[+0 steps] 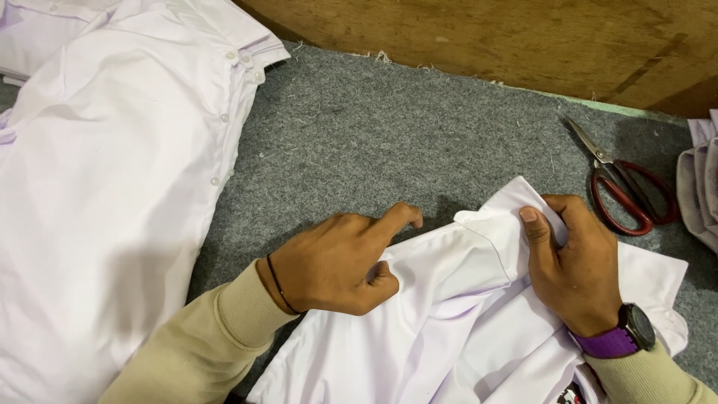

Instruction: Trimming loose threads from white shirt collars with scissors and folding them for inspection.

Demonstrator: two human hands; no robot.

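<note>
The white shirt (449,329) under the hands runs off the bottom edge, so its lower part is unseen. The right hand (576,262) covers part of its collar, and the fingertips are tucked behind the fabric. The spread shirt (97,202) is cut by the left and top edges. A grey cloth (701,179) is clipped at the right edge.

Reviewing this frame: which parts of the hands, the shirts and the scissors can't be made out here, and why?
- Head view: right hand fingertips, tucked under the white shirt's folded edge; only the thumb shows.
- Left hand palm and curled fingers, turned away.
- Stacked shirts: cut off by the left and top edges.
- Red-handled scissors: whether the blades are fully closed, too small.
- Pale cloth: cut off by the right edge.
</note>
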